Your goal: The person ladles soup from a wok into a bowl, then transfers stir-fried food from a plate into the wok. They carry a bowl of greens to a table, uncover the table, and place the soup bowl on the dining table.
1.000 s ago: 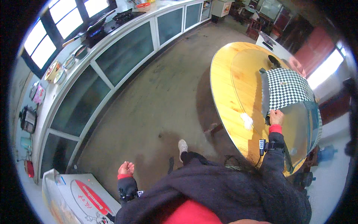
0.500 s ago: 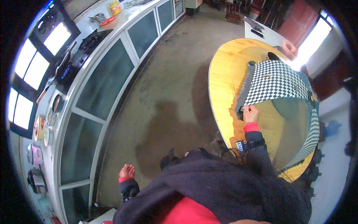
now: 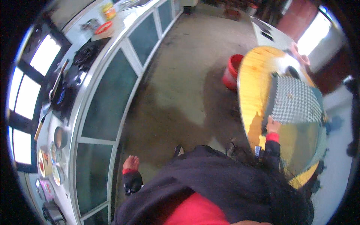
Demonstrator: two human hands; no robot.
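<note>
On the round wooden table (image 3: 249, 86) to my right lies a black-and-white checkered food cover (image 3: 294, 101) with a dark grey edging. My right hand (image 3: 273, 125) is closed on the cover's near left corner, though motion blurs the fingers. Bluish sheer material hangs along the cover's far right side. Low on my left, away from everything, is my left hand (image 3: 131, 163), its fingers curled in with nothing showing in them.
A red bucket (image 3: 233, 73) stands on the floor beside the table. Along the left runs a counter with glass-fronted cabinets (image 3: 110, 90), a stove (image 3: 71, 86) with a lit blue flame, and several bowls (image 3: 60, 137). A dark pot (image 3: 291, 72) sits behind the cover.
My view has shifted, so the table sits farther right and the red bucket now shows beside it. My right hand stays at the cover's corner. The left hand still hangs low with curled fingers.
</note>
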